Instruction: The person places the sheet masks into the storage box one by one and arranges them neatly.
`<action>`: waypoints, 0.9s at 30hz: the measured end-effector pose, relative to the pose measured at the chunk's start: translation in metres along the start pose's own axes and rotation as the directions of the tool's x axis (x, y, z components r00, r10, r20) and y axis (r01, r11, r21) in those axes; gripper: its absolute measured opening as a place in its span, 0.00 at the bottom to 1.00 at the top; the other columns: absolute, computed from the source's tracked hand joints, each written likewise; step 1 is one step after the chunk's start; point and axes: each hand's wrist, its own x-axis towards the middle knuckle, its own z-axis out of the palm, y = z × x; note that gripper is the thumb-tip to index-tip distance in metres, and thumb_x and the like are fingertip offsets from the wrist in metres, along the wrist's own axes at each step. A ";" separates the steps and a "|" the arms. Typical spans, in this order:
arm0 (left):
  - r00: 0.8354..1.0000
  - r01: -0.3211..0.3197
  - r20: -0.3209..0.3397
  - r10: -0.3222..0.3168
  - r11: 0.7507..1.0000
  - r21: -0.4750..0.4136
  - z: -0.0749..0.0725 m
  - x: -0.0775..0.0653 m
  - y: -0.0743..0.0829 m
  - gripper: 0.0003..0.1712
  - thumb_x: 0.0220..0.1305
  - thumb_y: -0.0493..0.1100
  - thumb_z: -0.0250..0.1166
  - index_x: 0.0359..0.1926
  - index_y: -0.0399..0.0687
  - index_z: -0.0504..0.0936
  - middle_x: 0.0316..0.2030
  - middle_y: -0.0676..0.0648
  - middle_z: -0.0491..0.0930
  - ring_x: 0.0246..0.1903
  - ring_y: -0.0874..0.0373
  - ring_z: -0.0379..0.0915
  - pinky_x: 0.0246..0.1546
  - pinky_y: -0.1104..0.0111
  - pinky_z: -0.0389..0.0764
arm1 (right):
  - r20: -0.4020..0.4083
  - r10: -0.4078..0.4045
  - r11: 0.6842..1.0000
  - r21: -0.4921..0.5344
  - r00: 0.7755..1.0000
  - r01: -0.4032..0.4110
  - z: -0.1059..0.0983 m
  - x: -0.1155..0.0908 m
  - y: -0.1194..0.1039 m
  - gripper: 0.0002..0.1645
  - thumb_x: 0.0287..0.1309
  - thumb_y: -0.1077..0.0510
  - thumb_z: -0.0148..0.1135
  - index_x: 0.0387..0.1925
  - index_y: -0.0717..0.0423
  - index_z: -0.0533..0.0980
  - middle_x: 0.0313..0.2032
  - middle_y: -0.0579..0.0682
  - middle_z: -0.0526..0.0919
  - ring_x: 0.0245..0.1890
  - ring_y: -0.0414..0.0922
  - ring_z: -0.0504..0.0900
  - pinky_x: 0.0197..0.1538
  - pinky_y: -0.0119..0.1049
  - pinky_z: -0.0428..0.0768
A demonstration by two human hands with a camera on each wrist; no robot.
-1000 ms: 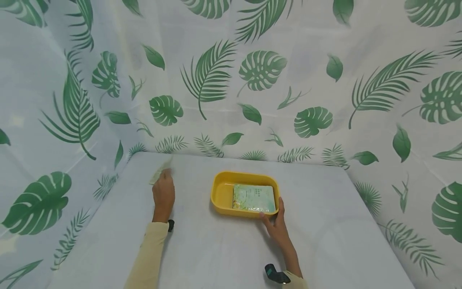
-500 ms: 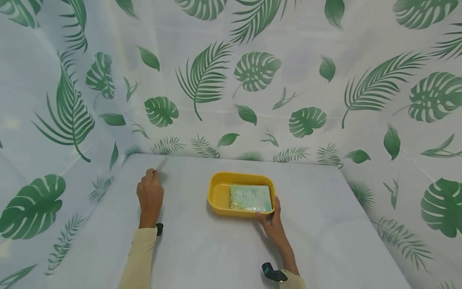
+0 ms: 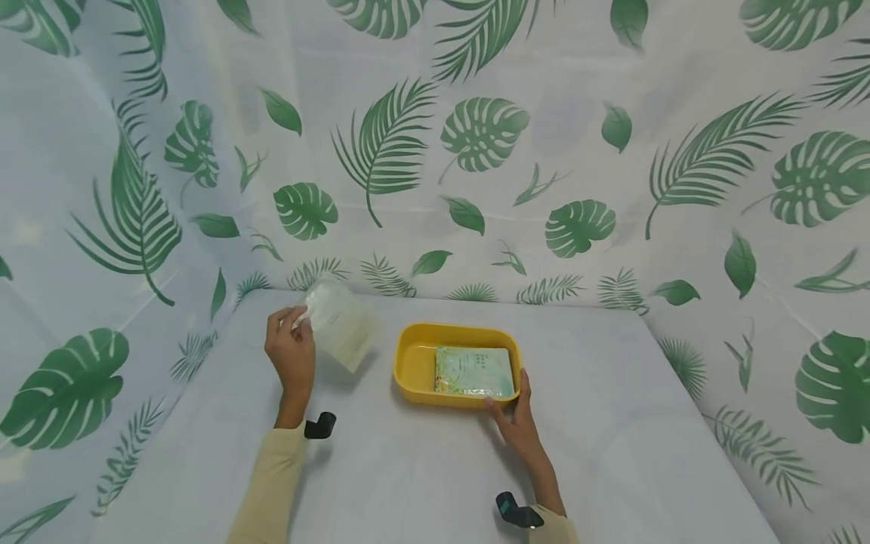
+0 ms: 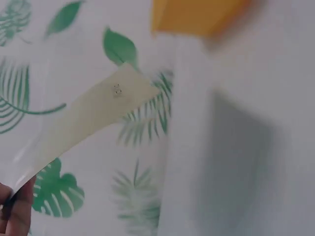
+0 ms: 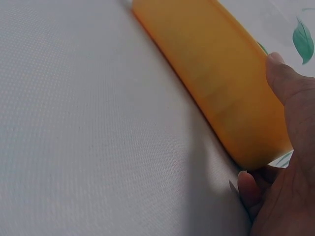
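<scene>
My left hand [image 3: 292, 359] pinches a thin, pale yellow, partly see-through flat packet [image 3: 343, 329] by its left edge, raised above the table left of the yellow tray [image 3: 416, 369]. In the left wrist view the packet [image 4: 98, 105] bends in a curve and bears a small dark print near its far end; fingertips [image 4: 22, 211] grip the other end. With thumb at the rim and fingers round the outside, my right hand [image 3: 523, 438] holds the tray's near right corner. Inside the tray, toward the right, lies a pale green packet [image 3: 474, 372] with a floral print.
A white cloth-covered table [image 3: 408, 476] lies under everything. Behind it and at both sides hangs a white curtain [image 3: 503, 249] printed with green leaves. Dark wrist cameras [image 3: 321, 425] sit on both wrists, over pale yellow sleeves [image 3: 268, 483].
My left hand first moved left, then turned so the pale packet, seen edge-on half a second ago, now faces the head camera and extends toward the tray. The right hand keeps its hold.
</scene>
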 end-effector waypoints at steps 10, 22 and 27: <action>0.768 0.629 0.370 -0.522 0.721 -0.290 0.049 -0.030 0.036 0.18 0.65 0.27 0.54 0.54 0.31 0.79 0.55 0.35 0.73 0.42 0.51 0.78 0.34 0.77 0.82 | 0.002 0.018 1.000 -0.013 1.000 -0.018 -0.007 0.007 -0.007 0.60 0.64 0.38 0.58 0.76 0.39 0.25 0.77 0.59 0.31 0.77 0.61 0.34 0.73 0.62 0.42; 0.716 0.443 0.597 -0.362 0.896 0.012 0.085 -0.093 0.071 0.25 0.62 0.23 0.50 0.62 0.25 0.70 0.59 0.29 0.72 0.25 0.58 0.74 0.22 0.76 0.73 | -0.002 -0.014 1.000 -0.003 1.000 0.014 -0.001 -0.004 0.003 0.59 0.64 0.43 0.60 0.76 0.45 0.28 0.77 0.64 0.34 0.76 0.65 0.37 0.73 0.64 0.44; 0.800 0.338 0.529 -0.283 0.941 -0.007 0.094 -0.102 0.071 0.25 0.60 0.23 0.52 0.60 0.19 0.70 0.58 0.26 0.70 0.31 0.50 0.74 0.31 0.66 0.77 | -0.015 -0.048 0.999 0.006 0.999 0.048 -0.003 -0.007 0.001 0.59 0.64 0.43 0.60 0.76 0.45 0.29 0.76 0.64 0.35 0.76 0.66 0.39 0.72 0.65 0.45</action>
